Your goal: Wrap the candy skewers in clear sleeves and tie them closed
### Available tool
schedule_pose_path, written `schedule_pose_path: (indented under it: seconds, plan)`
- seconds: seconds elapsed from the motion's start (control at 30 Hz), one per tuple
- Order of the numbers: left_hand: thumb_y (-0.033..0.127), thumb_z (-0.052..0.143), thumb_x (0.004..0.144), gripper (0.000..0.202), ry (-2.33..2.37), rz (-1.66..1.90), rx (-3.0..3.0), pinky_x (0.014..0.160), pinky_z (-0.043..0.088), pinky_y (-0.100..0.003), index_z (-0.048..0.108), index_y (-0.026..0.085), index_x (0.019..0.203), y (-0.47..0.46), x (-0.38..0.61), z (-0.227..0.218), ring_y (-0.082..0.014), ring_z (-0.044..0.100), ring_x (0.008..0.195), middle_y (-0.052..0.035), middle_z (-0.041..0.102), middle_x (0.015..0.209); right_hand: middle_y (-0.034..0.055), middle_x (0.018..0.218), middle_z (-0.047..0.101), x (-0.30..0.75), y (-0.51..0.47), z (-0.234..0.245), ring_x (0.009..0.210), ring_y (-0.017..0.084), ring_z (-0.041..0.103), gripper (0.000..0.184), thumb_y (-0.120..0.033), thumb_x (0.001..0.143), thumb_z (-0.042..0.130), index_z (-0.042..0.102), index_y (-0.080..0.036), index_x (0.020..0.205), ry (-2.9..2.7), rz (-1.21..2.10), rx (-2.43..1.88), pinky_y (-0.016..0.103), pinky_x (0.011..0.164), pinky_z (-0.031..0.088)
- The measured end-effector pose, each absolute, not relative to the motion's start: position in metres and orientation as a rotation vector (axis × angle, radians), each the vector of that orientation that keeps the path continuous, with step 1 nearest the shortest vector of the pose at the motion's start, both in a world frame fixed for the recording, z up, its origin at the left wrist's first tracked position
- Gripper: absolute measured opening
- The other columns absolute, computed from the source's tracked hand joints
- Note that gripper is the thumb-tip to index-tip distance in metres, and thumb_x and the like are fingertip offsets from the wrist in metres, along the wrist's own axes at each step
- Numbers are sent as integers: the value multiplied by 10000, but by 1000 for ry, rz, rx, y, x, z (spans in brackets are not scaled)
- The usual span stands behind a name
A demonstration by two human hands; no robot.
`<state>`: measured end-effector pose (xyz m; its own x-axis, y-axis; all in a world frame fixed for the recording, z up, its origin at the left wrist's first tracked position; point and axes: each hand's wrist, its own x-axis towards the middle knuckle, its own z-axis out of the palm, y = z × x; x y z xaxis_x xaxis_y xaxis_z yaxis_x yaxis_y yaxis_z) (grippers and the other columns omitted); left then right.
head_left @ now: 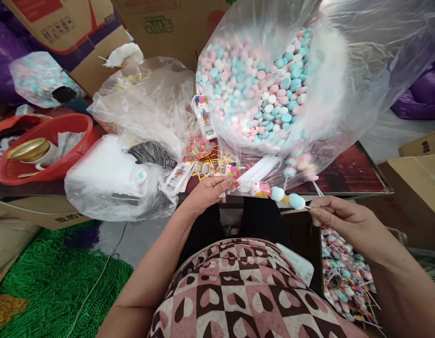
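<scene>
My left hand pinches the end of a small clear plastic bag with a colourful printed pattern. A marshmallow skewer with blue, white and yellowish pieces lies in line with the bag, its far end at the bag's mouth. How far it reaches inside, I cannot tell. Thumb and fingers of my right hand are closed on the skewer's thin white stick. Just beyond my hands lie a bundle of white sticks, printed cards and a pile of red and green candies.
A large clear bag of pink, blue and white marshmallows fills the table's back right. To the left stand a plastic bag of white sheets and a red basket. A box of wrapped skewers sits low at right.
</scene>
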<state>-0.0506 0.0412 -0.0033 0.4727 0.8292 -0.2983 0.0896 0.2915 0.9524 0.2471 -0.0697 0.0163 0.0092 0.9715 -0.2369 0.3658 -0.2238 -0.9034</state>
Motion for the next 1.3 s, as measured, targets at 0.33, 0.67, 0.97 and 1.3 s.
schedule_pose_path:
  seconds: [0.33,0.67,0.97,1.3]
  plan:
    - [562,673,747,516,990,580,1237,417,253,-198,717,118,1008,38,-50,-5,-43,379,418,29,555,528,30,741,665,241,-72,2,670,174,568,312,-529,787,660,684,-220,820,-1494,896,-1675,282,610,442]
    - [530,660,770,451,979,578,1297,434,280,-207,739,139,980,34,-47,2,-58,378,427,32,519,507,-36,462,449,238,-76,-6,427,119,387,413,-588,863,514,664,-213,777,-1572,921,-1743,256,421,289]
    - [475,617,824,373,936,550,1365,490,342,-185,747,175,1004,32,-41,-1,-70,435,543,-2,595,681,-18,591,537,228,-72,-7,537,126,458,354,-554,833,586,663,-209,810,-1486,1047,-1642,244,494,356]
    - [521,575,849,448,924,519,1389,492,340,-196,726,158,1064,32,-41,-9,-68,428,487,21,528,573,6,642,627,213,-75,-21,604,165,553,309,-497,850,563,678,-224,759,-1486,826,-1719,283,580,430]
